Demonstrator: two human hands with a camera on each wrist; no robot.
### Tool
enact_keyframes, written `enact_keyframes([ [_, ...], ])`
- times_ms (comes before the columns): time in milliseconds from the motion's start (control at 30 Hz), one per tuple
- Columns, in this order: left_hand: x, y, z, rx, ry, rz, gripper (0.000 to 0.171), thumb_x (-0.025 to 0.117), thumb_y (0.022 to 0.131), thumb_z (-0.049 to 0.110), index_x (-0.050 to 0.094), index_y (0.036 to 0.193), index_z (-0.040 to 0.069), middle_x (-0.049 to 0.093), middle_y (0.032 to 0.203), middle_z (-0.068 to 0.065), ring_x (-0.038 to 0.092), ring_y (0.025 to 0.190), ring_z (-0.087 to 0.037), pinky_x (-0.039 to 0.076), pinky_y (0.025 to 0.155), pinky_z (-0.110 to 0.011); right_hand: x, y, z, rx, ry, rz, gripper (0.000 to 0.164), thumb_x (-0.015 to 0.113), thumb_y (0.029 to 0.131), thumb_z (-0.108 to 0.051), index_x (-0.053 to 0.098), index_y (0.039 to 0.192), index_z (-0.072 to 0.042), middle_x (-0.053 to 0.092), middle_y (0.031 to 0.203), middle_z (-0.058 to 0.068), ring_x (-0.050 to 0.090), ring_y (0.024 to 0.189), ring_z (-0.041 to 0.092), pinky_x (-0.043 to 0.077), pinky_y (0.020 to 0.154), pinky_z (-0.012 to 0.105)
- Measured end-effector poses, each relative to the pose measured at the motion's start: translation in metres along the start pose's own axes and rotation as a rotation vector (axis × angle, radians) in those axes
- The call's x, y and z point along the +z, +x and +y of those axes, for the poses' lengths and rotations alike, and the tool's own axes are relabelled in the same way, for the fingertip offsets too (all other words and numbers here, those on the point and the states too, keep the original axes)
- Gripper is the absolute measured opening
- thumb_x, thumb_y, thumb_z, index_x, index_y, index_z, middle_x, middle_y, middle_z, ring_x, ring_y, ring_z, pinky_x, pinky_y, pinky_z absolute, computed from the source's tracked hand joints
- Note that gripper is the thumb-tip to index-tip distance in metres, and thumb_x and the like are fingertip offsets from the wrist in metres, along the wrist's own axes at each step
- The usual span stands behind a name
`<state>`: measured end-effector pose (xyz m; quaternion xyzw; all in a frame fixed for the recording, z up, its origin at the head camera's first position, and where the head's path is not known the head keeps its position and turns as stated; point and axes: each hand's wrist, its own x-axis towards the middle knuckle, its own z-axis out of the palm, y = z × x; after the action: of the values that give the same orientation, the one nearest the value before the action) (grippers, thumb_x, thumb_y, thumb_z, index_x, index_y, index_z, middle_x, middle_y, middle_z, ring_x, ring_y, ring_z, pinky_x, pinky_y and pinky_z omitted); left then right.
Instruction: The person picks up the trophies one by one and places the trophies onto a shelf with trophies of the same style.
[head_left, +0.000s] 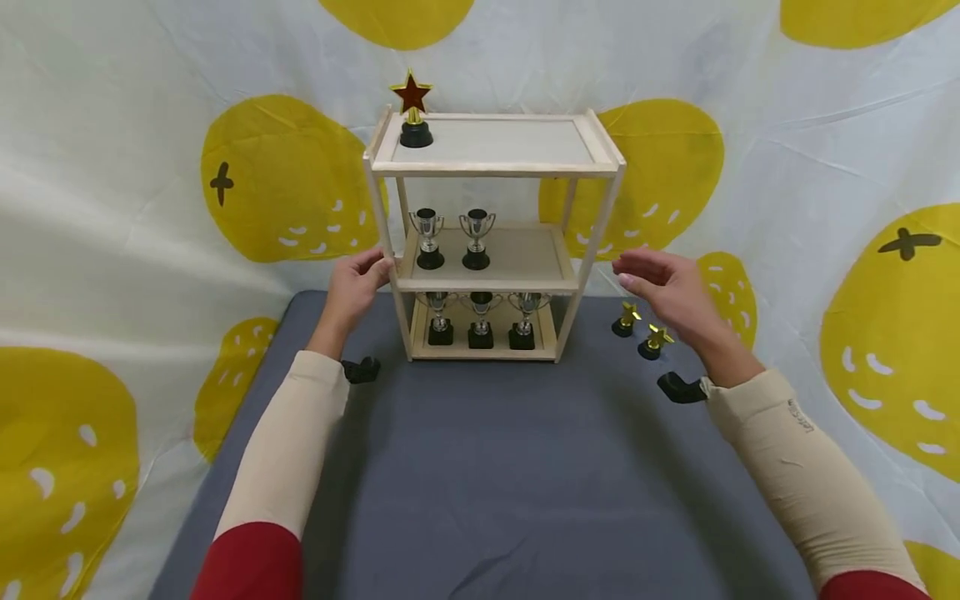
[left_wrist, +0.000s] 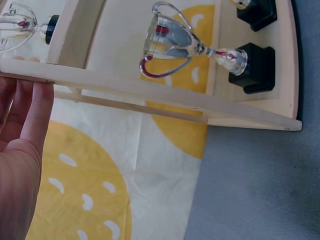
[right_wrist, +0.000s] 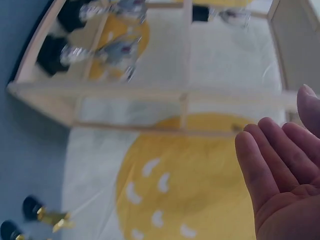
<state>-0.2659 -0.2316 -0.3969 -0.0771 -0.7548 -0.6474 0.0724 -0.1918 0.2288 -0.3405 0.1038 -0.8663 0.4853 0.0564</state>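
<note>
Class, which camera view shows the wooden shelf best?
The head view: all three tiers of the wooden shelf fit in frame. The left wrist view crops it to one side; the right wrist view shows the opposite side, cropped and blurred.

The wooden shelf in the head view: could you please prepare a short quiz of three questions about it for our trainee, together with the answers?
1. How many silver cups stand on the bottom tier of the wooden shelf?
2. True or false: the right hand is gripping a silver cup.
3. Where does the red star trophy stand?
a) on the middle tier
b) on the top tier
c) on the table

Key:
1. Three.
2. False: the right hand holds nothing; it is beside the shelf.
3. b) on the top tier, near its left end in the head view.
</note>
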Motion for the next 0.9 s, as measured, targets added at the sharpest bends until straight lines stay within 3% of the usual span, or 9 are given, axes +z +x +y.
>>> enact_keyframes([
  [200, -0.004, 0.000, 0.002, -0.005, -0.009, 0.014, 0.042, 0.064, 0.095, 0.025, 0.064, 0.129, 0.000, 0.067, 0.107, -0.001, 0.066, 0.099, -0.005, 0.057, 0.093, -0.027, -0.016, -0.007, 0.036, 0.023, -0.013, 0.059, 0.044, 0.068, 0.094, -0.023, 0.060, 0.133, -0.004, 0.072, 0.117, -0.007, 0.065, 0.095, -0.011, 0.052, 0.081, 0.004],
  [367, -0.002, 0.000, 0.001, -0.003, 0.003, 0.018, 0.041, 0.064, 0.095, 0.023, 0.064, 0.128, -0.002, 0.069, 0.106, -0.005, 0.068, 0.096, -0.006, 0.058, 0.092, -0.028, -0.025, -0.017, 0.066, 0.076, -0.037, 0.062, 0.045, 0.066, 0.096, -0.023, 0.059, 0.135, -0.002, 0.064, 0.102, -0.030, 0.062, 0.092, -0.016, 0.051, 0.080, 0.002],
  [467, -0.001, 0.001, 0.001, 0.016, -0.002, 0.005, 0.041, 0.064, 0.095, 0.022, 0.064, 0.128, -0.002, 0.070, 0.109, -0.011, 0.069, 0.097, -0.008, 0.058, 0.091, -0.029, -0.029, -0.023, 0.082, 0.105, -0.076, 0.073, 0.047, 0.065, 0.096, -0.026, 0.058, 0.135, -0.001, 0.061, 0.101, -0.033, 0.060, 0.091, -0.018, 0.049, 0.078, 0.001],
  [600, 0.000, 0.001, 0.000, 0.054, -0.008, -0.008, 0.041, 0.064, 0.095, 0.020, 0.063, 0.129, -0.003, 0.069, 0.112, -0.019, 0.069, 0.096, -0.008, 0.059, 0.088, -0.026, -0.031, -0.026, 0.108, 0.164, -0.133, 0.099, 0.054, 0.065, 0.095, -0.037, 0.058, 0.135, -0.001, 0.067, 0.107, -0.020, 0.058, 0.088, -0.018, 0.048, 0.075, 0.001],
  [733, -0.001, 0.000, -0.002, 0.072, -0.011, -0.002, 0.040, 0.063, 0.096, 0.017, 0.062, 0.129, -0.006, 0.068, 0.114, -0.025, 0.069, 0.092, -0.005, 0.059, 0.086, -0.024, -0.029, -0.027, 0.136, 0.247, -0.215, 0.108, 0.064, 0.061, 0.093, -0.051, 0.059, 0.136, -0.004, 0.069, 0.121, 0.004, 0.054, 0.087, -0.015, 0.048, 0.072, 0.005],
  [900, -0.002, -0.001, -0.002, 0.080, -0.030, -0.002, 0.040, 0.062, 0.097, 0.018, 0.062, 0.129, -0.006, 0.064, 0.118, -0.032, 0.071, 0.097, -0.013, 0.059, 0.087, -0.025, -0.023, -0.028, 0.166, 0.326, -0.297, 0.157, 0.064, 0.056, 0.096, -0.050, 0.055, 0.139, -0.002, 0.061, 0.134, 0.022, 0.060, 0.106, 0.017, 0.054, 0.081, 0.029],
])
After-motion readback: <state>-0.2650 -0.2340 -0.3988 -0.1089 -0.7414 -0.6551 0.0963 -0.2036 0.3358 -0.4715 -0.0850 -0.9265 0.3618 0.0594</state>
